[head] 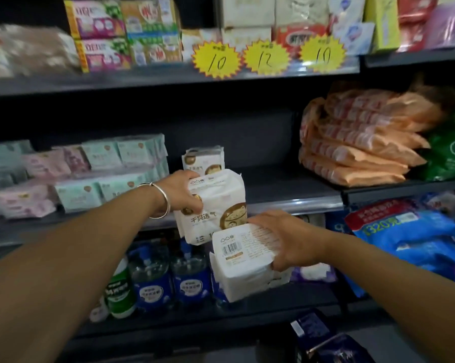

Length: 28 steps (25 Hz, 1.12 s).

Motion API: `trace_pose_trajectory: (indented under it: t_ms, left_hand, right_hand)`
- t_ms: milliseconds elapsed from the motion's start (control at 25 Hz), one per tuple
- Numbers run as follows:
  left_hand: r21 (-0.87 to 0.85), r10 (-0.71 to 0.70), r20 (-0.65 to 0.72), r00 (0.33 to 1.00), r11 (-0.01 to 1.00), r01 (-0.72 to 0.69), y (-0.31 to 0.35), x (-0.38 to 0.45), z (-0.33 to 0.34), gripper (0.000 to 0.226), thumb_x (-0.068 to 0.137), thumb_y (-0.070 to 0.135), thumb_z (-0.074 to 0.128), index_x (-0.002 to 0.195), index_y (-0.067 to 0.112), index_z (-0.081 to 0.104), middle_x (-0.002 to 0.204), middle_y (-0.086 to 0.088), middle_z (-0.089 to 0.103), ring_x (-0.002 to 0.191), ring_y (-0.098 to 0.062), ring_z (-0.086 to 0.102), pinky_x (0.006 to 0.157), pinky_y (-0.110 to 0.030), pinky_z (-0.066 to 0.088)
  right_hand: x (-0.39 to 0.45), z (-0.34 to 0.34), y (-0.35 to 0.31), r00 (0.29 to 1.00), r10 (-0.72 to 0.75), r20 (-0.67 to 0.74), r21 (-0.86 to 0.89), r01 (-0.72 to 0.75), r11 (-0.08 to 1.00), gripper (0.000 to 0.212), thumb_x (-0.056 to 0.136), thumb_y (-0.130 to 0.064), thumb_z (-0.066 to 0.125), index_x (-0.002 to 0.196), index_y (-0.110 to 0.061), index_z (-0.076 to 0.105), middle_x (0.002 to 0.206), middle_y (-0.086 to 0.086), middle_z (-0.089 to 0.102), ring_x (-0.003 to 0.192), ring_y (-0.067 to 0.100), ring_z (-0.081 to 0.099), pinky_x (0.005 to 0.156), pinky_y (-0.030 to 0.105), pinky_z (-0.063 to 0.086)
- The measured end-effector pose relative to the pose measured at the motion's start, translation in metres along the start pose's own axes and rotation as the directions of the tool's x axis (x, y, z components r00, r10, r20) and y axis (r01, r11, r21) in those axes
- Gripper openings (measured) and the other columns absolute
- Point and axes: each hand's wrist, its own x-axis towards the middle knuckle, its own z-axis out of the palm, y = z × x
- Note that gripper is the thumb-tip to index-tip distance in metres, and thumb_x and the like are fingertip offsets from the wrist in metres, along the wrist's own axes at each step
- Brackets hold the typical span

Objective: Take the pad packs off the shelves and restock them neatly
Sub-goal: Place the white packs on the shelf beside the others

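Yellow starburst price tags (266, 57) above; blue-labelled water bottles (191, 275) below.

Dark metal shelves (294, 203) run in tiers against a black back panel (221, 121) — dimly lit.

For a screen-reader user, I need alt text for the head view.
A person's left hand and right hand each grip a white pad pack before a dark shop shelf, where one matching pack stands upright.
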Motion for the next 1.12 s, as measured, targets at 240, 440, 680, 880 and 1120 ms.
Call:
trace_pose_trajectory:
  t_ms: [240,440,680,880,1120]
  left_hand:
    - [0.017,0.012,-0.079,0.997,1.0,-0.01,-0.006,0.049,-0.025,0.06,0.068,0.004,0.071,0.122,0.021,0.05,0.087,0.005,0.056,0.075,-0.013,0.056,0.053,-0.017,0.046]
    - [0.074,-0.004,-0.123,0.992,0.997,0.013,-0.026,0.091,-0.037,0.075,0.064,0.009,0.073,0.133,0.018,0.046,0.113,-0.003,0.056,0.095,-0.021,0.058,0.072,-0.027,0.05]
    - [0.038,-0.04,-0.084,0.996,0.998,0.043,-0.049,0.138,-0.04,0.082,0.064,0.008,0.074,0.138,0.02,0.042,0.119,-0.003,0.054,0.093,-0.019,0.059,0.068,-0.025,0.052]
    - [0.03,-0.038,-0.059,0.998,0.999,0.04,-0.066,0.18,-0.04,0.084,0.067,0.005,0.074,0.141,0.019,0.038,0.118,-0.004,0.052,0.084,-0.015,0.057,0.058,-0.017,0.045]
    - [0.123,-0.062,0.0,0.998,0.99,0.062,-0.087,0.22,-0.038,0.086,0.071,0.007,0.074,0.144,0.024,0.032,0.143,-0.003,0.037,0.113,-0.02,0.051,0.084,-0.022,0.045]
  right_hand:
    - [0.042,-0.037,0.012,0.994,0.028,-0.106,0.019,-0.027,0.999,0.09,0.067,-0.021,0.076,0.144,-0.023,0.03,0.122,-0.01,0.038,0.115,0.006,0.034,0.102,0.021,0.034]
    - [0.079,-0.061,0.022,0.989,0.034,-0.144,0.04,-0.029,0.999,0.09,0.068,-0.016,0.078,0.145,-0.019,0.032,0.124,-0.008,0.039,0.115,0.006,0.036,0.097,0.016,0.032]
    - [0.126,-0.087,0.039,0.989,0.045,-0.139,0.066,-0.036,0.997,0.082,0.066,-0.013,0.08,0.138,-0.019,0.041,0.116,-0.004,0.044,0.107,0.012,0.046,0.092,0.021,0.043]
    - [0.164,-0.098,0.056,0.987,0.09,-0.134,0.117,-0.074,0.99,0.085,0.067,-0.012,0.081,0.141,-0.018,0.039,0.117,-0.007,0.044,0.108,0.011,0.048,0.09,0.017,0.043]
    - [0.201,-0.095,0.073,0.984,0.126,-0.129,0.155,-0.105,0.982,0.085,0.068,-0.012,0.081,0.141,-0.019,0.039,0.119,-0.005,0.045,0.11,0.012,0.048,0.096,0.023,0.044]
